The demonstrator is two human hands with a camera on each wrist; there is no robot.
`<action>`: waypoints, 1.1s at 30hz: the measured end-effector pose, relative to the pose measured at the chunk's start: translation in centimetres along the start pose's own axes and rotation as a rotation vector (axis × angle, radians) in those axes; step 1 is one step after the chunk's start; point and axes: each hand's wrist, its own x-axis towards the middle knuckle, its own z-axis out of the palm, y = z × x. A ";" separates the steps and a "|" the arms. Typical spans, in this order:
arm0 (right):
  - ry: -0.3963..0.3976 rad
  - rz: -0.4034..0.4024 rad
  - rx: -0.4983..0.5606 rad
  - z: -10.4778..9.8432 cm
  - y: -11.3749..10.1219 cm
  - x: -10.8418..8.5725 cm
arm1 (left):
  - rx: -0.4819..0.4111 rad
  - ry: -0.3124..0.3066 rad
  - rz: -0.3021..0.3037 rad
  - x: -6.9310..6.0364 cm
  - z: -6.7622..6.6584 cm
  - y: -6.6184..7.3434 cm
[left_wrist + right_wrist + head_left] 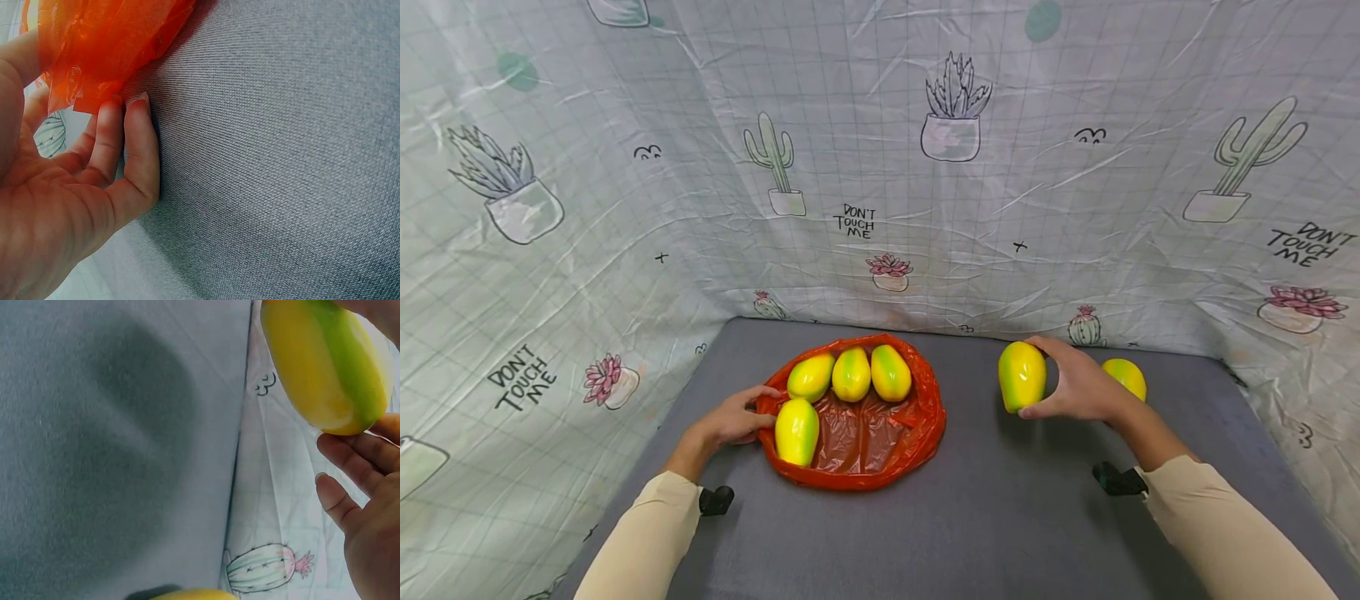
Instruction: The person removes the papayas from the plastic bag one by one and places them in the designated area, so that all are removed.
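Note:
A red plastic bag (850, 481) lies spread open on the grey table, its rim rolled into a ring. Several yellow-green mangoes (797, 432) sit inside it, along the back and left. The fingers of my left hand (733, 419) hold the bag's left rim; in the left wrist view the thin red plastic (112, 50) lies between thumb and fingers. To the right of the bag, my right hand (1082, 385) grips a mango (1022, 377) between thumb and fingers, above the table. The right wrist view shows this mango (325, 369) with a green stripe down its side.
Another mango (1126, 377) stands on the table at the far right, partly behind my right hand and wrist. A patterned cloth (970, 217) hangs behind the grey table (970, 533) and down both sides. Each wrist carries a black camera mount (1116, 479).

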 end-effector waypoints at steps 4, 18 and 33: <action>-0.014 -0.001 -0.004 -0.3 0.5 -0.2 | -0.009 -0.004 0.012 0.1 0.2 -0.1; -0.012 0.008 -0.048 -1.3 2.3 -0.3 | -0.022 -0.009 0.024 0.5 0.2 -0.7; -0.056 0.065 -0.071 -2.4 3.9 -0.4 | -0.013 -0.007 0.016 0.7 0.0 -0.6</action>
